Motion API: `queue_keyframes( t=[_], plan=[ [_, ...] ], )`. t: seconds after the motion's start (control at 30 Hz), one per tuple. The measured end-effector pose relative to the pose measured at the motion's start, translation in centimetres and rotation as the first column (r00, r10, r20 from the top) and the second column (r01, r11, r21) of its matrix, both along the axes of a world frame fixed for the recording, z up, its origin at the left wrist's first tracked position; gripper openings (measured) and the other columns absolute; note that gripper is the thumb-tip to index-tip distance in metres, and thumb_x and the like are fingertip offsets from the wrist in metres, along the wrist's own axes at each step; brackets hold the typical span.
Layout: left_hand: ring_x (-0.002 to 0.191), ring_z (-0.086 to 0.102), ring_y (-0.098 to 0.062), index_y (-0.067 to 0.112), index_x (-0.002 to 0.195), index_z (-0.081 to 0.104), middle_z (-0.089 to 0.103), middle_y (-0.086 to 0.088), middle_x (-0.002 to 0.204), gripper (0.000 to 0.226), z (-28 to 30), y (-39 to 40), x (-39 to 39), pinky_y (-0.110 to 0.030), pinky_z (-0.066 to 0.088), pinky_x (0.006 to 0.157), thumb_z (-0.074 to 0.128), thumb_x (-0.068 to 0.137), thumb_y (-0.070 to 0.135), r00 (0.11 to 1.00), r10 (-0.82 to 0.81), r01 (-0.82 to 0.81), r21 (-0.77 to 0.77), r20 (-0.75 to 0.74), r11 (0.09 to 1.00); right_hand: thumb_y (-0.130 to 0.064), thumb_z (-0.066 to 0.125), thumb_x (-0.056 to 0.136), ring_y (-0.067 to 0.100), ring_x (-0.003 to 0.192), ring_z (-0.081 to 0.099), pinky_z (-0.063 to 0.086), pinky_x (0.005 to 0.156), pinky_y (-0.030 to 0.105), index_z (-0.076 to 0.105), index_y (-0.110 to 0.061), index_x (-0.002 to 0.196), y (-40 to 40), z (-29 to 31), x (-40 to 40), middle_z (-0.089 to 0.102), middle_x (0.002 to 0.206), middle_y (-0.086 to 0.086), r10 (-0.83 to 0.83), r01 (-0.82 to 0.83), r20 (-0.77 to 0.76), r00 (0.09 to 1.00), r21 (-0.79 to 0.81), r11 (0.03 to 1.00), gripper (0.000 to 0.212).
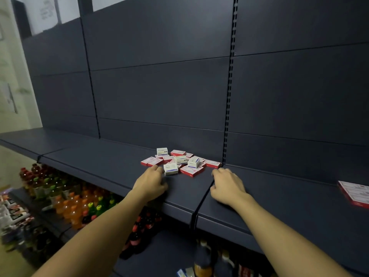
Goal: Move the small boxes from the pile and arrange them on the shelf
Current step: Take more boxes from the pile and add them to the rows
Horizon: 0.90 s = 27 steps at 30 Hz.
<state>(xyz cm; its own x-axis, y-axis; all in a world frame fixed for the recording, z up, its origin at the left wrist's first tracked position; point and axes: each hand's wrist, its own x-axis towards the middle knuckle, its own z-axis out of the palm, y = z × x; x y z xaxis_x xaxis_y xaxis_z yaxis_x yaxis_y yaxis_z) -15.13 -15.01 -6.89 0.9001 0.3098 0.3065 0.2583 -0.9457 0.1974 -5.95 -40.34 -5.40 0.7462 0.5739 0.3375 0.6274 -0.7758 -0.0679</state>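
Hands at pile (180,161) on shelf (111,162): left hand (151,181) and right hand (226,185) loosely curled, holding nothing, likely poised to pick.

Lay heaped on the shelf (111,166), toward its far edge by the back panel (159,92): pile of small boxes (180,162). Rested on the shelf just near of it, left hand (151,182) and right hand (226,186). Stood below left: bottles (75,204).
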Motion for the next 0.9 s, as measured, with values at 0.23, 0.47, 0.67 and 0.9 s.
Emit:
queue_keyframes(
  t=[0.23, 0.47, 0.67, 0.9],
  plan=[
    [0.121, 0.045, -0.022, 0.016, 0.135, 0.049, 0.049, -0.003, 0.130, 0.069, 0.8, 2.7, 5.3, -0.034, 0.044, 0.101, 0.074, 0.078, 0.047, 0.994, -0.093, 0.094, -0.015, 0.052, 0.995, -0.025, 0.051, 0.088, 0.025, 0.116, 0.051, 0.044, 0.095, 0.035, 0.056, -0.012, 0.120, 4.5, 0.8, 4.5, 0.058, 0.122, 0.005, 0.041, -0.044, 0.050, 0.998, 0.062, 0.997, 0.035],
    [0.095, 0.052, -0.015, 0.018, 0.108, 0.064, 0.054, 0.004, 0.106, 0.050, 1.8, 6.5, 8.9, -0.027, 0.046, 0.081, 0.071, 0.079, 0.058, 0.976, -0.195, 0.198, 0.021, -0.096, 0.980, -0.029, 0.055, 0.087, 0.022, 0.116, 0.051, 0.045, 0.094, 0.034, 0.058, -0.017, 0.122, 8.7, 2.9, 9.2, 0.059, 0.122, 0.000, 0.127, -0.130, 0.035, 0.991, 0.122, 0.984, 0.037],
    [0.078, 0.054, -0.010, 0.022, 0.084, 0.062, 0.052, 0.011, 0.089, 0.046, 2.3, 10.6, 9.9, -0.032, 0.052, 0.073, 0.067, 0.074, 0.067, 0.979, -0.201, 0.203, 0.029, -0.042, 0.979, -0.031, 0.062, 0.084, 0.019, 0.123, 0.048, 0.045, 0.102, 0.037, 0.056, -0.021, 0.130, 12.5, 2.7, 11.4, 0.056, 0.128, -0.003, 0.191, -0.183, -0.073, 0.979, 0.103, 0.978, 0.048],
    [0.080, 0.052, -0.007, 0.023, 0.093, 0.065, 0.051, 0.011, 0.093, 0.038, 2.1, 13.5, 11.7, -0.020, 0.043, 0.070, 0.073, 0.077, 0.057, 0.968, -0.245, 0.248, -0.039, 0.055, 0.968, -0.030, 0.067, 0.081, 0.018, 0.127, 0.049, 0.045, 0.103, 0.037, 0.053, -0.024, 0.137, 16.2, 2.2, 13.1, 0.053, 0.135, -0.006, 0.185, -0.171, -0.160, 0.970, 0.100, 0.980, 0.058]
  ],
)
